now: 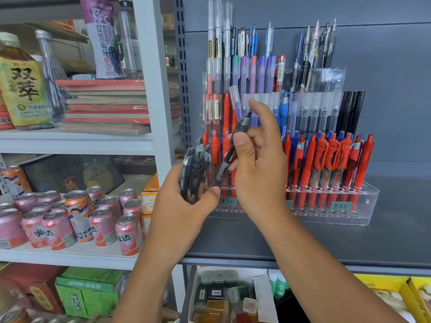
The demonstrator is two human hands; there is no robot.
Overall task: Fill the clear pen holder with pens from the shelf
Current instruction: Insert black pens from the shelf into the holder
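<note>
A tiered clear pen holder [363, 206] stands on the dark grey shelf, its rows packed with red, blue, black and clear pens. My left hand [184, 206] grips a bunch of black pens [194, 171] upright, just left of the holder's front row. My right hand [258, 164] pinches a single black pen [233, 148] between thumb and fingers. That pen is tilted, with its tip down at the holes near the left end of the front row. Red pens [326, 164] fill most of the front row to the right.
The dark shelf [338, 241] extends in front of and to the right of the holder. A white shelf post [151, 89] stands at the left, with drink cans [102, 224], bottles and stacked coloured paper [105, 106] behind it. Boxes and bottles sit on the shelf below.
</note>
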